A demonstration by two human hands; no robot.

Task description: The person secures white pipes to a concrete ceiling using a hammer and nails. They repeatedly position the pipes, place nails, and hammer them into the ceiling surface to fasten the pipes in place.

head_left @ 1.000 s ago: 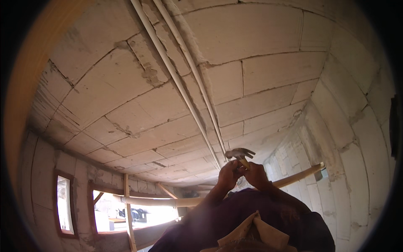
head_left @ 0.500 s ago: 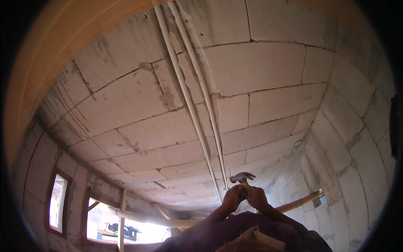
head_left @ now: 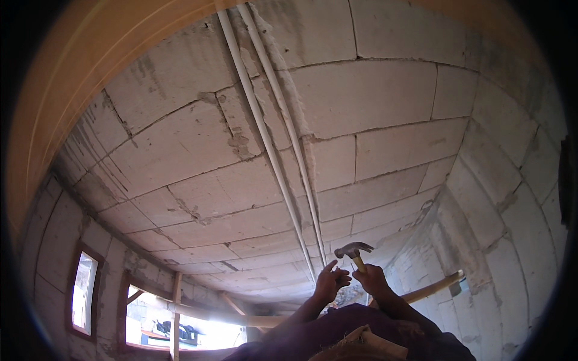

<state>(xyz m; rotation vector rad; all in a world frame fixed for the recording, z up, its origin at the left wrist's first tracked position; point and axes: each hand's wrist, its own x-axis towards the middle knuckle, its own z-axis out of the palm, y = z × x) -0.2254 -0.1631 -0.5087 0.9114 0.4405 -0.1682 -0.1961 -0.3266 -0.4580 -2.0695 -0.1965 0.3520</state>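
My right hand (head_left: 371, 281) is closed round the yellow handle of a claw hammer (head_left: 354, 248). The dark metal head stands above the fist, with its curved claw pointing right. Beside the handle is a thin, pale sliver, too small to name. Just to the left, my left hand (head_left: 329, 284) is raised with its index finger pointing up and the other fingers loosely bent and apart. I see nothing held in it. Both hands are in front of a pale block wall (head_left: 367, 96) with two white pipes (head_left: 260, 114) set in a rough groove.
A wooden pole (head_left: 430, 289) slants up to the right of my right arm. At lower left are a narrow window (head_left: 84, 292) and a wider opening with a wooden post (head_left: 176, 313) across it. An orange-brown brim-like edge (head_left: 78, 78) covers the upper left.
My left hand has come away from the hammer, moving slightly left, and its fingers have spread. The hammer has shifted a little right and up in my right hand.
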